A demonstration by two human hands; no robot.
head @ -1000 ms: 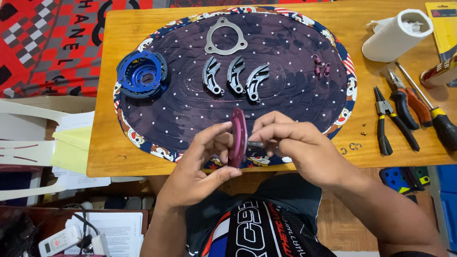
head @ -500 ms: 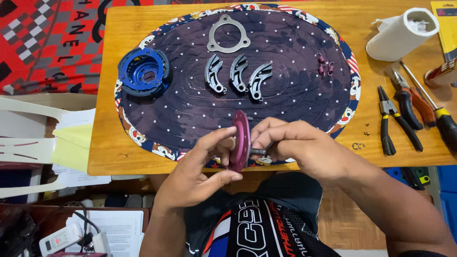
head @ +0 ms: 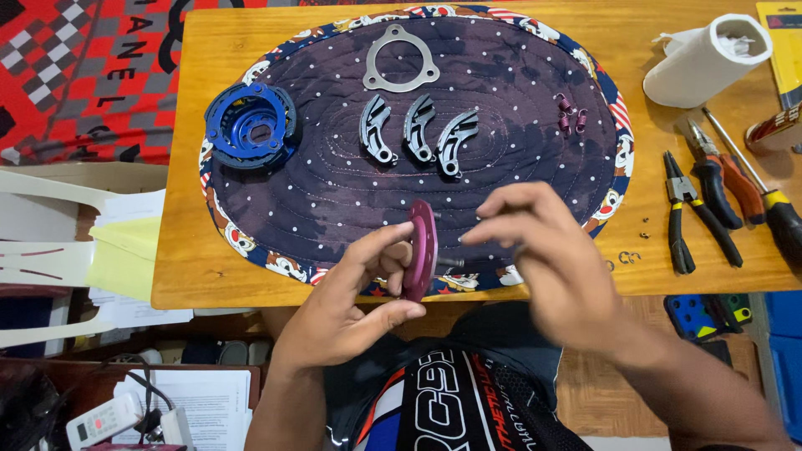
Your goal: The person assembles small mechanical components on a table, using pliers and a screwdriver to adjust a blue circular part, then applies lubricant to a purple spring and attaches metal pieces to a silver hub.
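Head view: left hand (head: pixel 351 313) clamps an upright maroon disc (head: pixel 420 249) edge-on over the table's (head: pixel 200 242) near edge. Right hand (head: pixel 555 267), blurred, fingers loosely apart, hovers just beside the disc's pins.

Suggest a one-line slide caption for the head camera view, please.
Left hand holds a maroon disc on edge over a dark oval mat; right hand beside it.

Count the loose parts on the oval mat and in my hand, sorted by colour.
Grey curved shoes: 3
Grey triangular plate: 1
Blue round hub: 1
Purple springs: 2
Purple disc in left hand: 1
Total: 8
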